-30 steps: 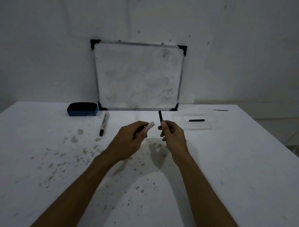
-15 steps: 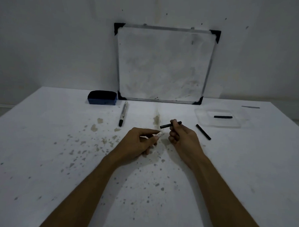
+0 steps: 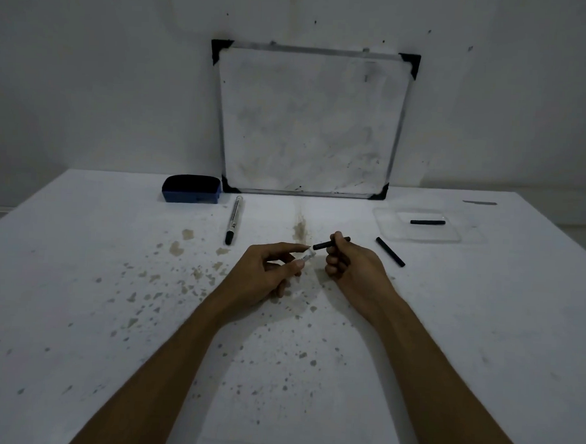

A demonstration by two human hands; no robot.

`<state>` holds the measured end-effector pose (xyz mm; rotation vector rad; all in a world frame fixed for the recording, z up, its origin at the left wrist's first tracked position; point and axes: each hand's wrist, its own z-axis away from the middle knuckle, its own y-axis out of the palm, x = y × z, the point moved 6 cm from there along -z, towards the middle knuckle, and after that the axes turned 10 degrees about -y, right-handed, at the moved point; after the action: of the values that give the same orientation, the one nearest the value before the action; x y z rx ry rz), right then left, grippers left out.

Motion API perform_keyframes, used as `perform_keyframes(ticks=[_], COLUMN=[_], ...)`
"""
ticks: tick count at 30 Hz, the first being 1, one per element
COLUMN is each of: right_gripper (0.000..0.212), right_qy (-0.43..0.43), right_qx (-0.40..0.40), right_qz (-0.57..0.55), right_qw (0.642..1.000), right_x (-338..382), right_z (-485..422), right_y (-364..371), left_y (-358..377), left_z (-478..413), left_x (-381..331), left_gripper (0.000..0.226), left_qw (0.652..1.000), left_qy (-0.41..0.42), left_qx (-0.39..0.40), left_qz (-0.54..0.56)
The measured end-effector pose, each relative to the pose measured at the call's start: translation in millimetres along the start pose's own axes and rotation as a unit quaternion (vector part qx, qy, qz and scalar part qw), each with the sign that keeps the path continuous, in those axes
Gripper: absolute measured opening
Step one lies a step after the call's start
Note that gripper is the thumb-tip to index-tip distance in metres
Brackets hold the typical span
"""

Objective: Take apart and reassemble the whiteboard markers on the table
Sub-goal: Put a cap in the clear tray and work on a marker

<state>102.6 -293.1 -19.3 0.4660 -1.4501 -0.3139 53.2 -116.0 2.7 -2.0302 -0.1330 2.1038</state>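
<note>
Black marker part (image 3: 324, 245) in right hand (image 3: 353, 268)

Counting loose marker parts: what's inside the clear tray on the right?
One short black stick lies across the clear tray. Nothing else shows in it. Another black stick lies outside it, on the table.

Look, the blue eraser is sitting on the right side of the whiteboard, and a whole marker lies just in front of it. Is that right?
Not quite. The head view shows the blue eraser on the left side of the whiteboard, not the right. The whole marker does lie just in front of it.
</note>
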Motion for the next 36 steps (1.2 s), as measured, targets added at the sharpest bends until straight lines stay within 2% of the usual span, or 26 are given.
perform_keyframes(ticks=[8,10,12,14,16,18,21,24,28,30,31,34,36], right_gripper=[0.021,0.03,0.037,0.031,0.024,0.025,0.033,0.037,0.05,0.052,0.045,0.023,0.018], right_qy=[-0.064,-0.105,-0.172,-0.236,-0.276,-0.304,-0.295,-0.251,-0.255,-0.255,-0.259,-0.278,-0.275], right_qx=[0.012,0.02,0.008,-0.007,0.007,0.044,0.092,0.072,0.121,0.141,0.144,0.147,0.134], right_qz=[0.115,0.167,0.221,0.261,0.318,0.39,0.437,0.477,0.596,0.616,0.621,0.613,0.59], right_qw=[0.991,0.98,0.96,0.936,0.907,0.868,0.845,0.839,0.752,0.732,0.726,0.724,0.747], right_x=[5,7,13,18,19,16,7,2,-6,-14,-17,-20,-16], right_z=[8,14,20,24,27,32,36,23,8,0,-3,-9,-7], right_y=[2,6,10,14,19,25,33,32,49,59,64,72,67], left_y=[1,0,-2,-4,-6,-8,-20,-45,-61,-59,-57,-54,-53], left_z=[1,1,2,4,3,4,2,0,-3,-3,-4,-4,-5], left_x=[1,1,-1,-3,-4,-5,-5,-4,4,3,2,-1,-2], left_gripper=[0.03,0.029,0.025,0.019,0.019,0.02,0.02,0.019,0.023,0.025,0.027,0.035,0.036], left_qw=[1.0,1.0,1.0,1.0,1.0,1.0,0.999,0.996,0.99,0.99,0.991,0.991,0.992], left_qy=[0.008,0.012,0.011,0.009,0.014,0.023,0.029,0.032,0.023,0.025,0.026,0.032,0.032], left_qx=[0.006,0.0,0.001,0.009,0.009,0.009,-0.018,-0.082,-0.122,-0.119,-0.116,-0.105,-0.103], left_qz=[-0.008,-0.023,-0.019,-0.005,0.006,0.01,0.008,0.025,0.065,0.065,0.066,0.075,0.07])
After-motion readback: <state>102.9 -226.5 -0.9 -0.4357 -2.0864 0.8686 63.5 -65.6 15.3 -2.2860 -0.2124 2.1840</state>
